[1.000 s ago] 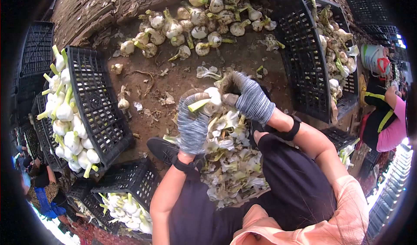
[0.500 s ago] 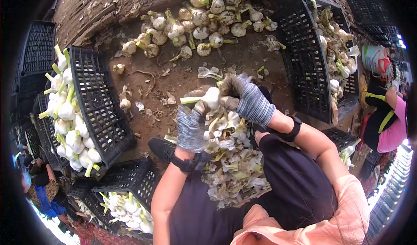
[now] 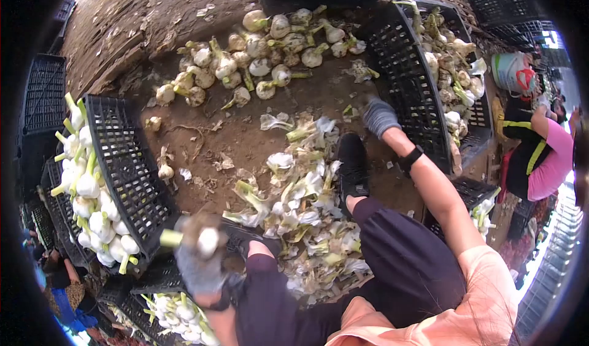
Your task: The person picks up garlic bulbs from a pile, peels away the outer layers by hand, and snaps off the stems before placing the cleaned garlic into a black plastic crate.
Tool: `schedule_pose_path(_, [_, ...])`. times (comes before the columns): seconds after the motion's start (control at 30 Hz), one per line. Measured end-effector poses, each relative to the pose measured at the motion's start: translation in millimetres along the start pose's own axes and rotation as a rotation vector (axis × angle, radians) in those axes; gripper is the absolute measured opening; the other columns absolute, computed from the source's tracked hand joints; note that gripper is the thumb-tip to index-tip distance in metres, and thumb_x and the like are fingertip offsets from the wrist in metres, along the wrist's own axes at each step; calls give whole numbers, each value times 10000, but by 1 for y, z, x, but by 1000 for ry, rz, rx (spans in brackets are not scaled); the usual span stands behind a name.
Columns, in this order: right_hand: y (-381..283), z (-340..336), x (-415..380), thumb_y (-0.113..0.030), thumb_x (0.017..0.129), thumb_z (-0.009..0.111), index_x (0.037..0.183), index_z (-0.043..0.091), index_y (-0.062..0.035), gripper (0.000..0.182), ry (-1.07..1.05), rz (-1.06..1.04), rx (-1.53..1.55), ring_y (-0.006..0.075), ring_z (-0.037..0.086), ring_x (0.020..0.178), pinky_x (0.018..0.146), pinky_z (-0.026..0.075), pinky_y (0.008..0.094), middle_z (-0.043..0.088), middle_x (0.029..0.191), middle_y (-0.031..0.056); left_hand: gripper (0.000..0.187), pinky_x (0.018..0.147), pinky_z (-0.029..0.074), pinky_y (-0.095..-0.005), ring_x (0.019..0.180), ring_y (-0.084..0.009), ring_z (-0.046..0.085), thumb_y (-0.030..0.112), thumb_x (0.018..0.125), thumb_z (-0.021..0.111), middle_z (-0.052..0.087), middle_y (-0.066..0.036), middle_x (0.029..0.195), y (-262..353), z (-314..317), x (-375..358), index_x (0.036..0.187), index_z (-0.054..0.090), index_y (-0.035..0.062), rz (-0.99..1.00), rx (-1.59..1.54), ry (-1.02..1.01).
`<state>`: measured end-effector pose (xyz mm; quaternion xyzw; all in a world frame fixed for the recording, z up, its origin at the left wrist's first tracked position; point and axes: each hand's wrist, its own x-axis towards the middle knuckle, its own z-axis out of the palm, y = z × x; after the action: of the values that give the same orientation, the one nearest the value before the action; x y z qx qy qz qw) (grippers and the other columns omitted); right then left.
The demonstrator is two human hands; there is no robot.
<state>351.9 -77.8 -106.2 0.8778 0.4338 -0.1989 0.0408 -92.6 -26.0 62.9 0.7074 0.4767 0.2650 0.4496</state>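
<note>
The left hand point(image 3: 199, 269), in a grey knit glove, is clenched around a peeled white garlic bulb point(image 3: 208, 242) whose cut green stalk point(image 3: 171, 238) sticks out to the left; the hand and bulb are blurred. They hang low at the left, just beside the lower corner of the tilted black crate point(image 3: 126, 168) and above another black crate point(image 3: 178, 312) partly filled with white bulbs. Cleaned garlic bulbs point(image 3: 92, 192) with short green stalks are piled on the far side of the tilted crate.

The right hand point(image 3: 380, 116), also in a grey glove, is stretched out over the dirt ground point(image 3: 233, 131), well apart from the left, close to the wall of the large black crate point(image 3: 408, 70) at the right; it is seen from the back, so I cannot tell whether it is open or closed, and nothing shows in it. That crate holds unpeeled garlic with dirty skins point(image 3: 451, 57). A black strap point(image 3: 410, 158) circles the right wrist.

Between the hands lies a heap of peeled skins and leaf trimmings point(image 3: 300, 217), with a black shoe point(image 3: 353, 165) at its edge. Farther off, a loose pile of uncleaned garlic bulbs point(image 3: 257, 54) sits on the ground. At the right edge another person in a pink sleeve point(image 3: 549, 162) bends near a white bucket point(image 3: 512, 70)
</note>
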Motion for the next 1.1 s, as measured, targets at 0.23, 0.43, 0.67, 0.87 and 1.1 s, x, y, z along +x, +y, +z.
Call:
schedule_pose_path(0.23, [51, 23, 80, -250, 801, 590, 1331, 360, -45, 613, 154, 237, 471, 349, 388, 1228, 1008, 344, 391, 374, 1348, 220, 396, 790, 516, -286, 953, -204, 564, 260, 855, 570, 571, -123, 1059, -4, -113, -191, 1149, 473, 12, -696, -407, 895])
schedule_pose_path(0.43, [55, 66, 119, -232, 785, 648, 1125, 589, -114, 365, 460, 149, 519, 297, 586, 962, 837, 447, 357, 624, 1036, 164, 433, 803, 506, -298, 990, -232, 547, 270, 845, 570, 547, -145, 1093, -58, -153, -296, 1165, 461, 0, -1074, -49, 1043])
schedule_pose_path(0.67, [10, 22, 82, -217, 823, 613, 1063, 594, -21, 311, 453, 18, 542, 247, 586, 916, 806, 449, 330, 628, 1010, 152, 477, 819, 494, -312, 1033, -265, 528, 281, 832, 571, 521, -170, 1132, -66, -159, -286, 1184, 446, -14, -1169, 364, 923])
schedule_pose_path(0.87, [-80, -42, -10, -202, 887, 552, 1121, 573, -51, 279, 0, -185, 1213, 144, 570, 825, 766, 467, 283, 622, 942, 55, 514, 833, 485, -324, 1069, -293, 511, 291, 822, 572, 497, -192, 1166, -5, -104, -146, 1201, 433, -27, -489, 608, 626])
schedule_pose_path(1.1, [-134, -66, -69, -240, 892, 567, 1052, 576, -25, 269, -353, -418, 1306, 50, 510, 813, 725, 454, 221, 589, 885, -10, 839, 949, 420, -396, 1191, -336, 417, 237, 699, 734, 302, -231, 1359, 52, 58, 56, 1356, 259, 17, -517, -530, -185])
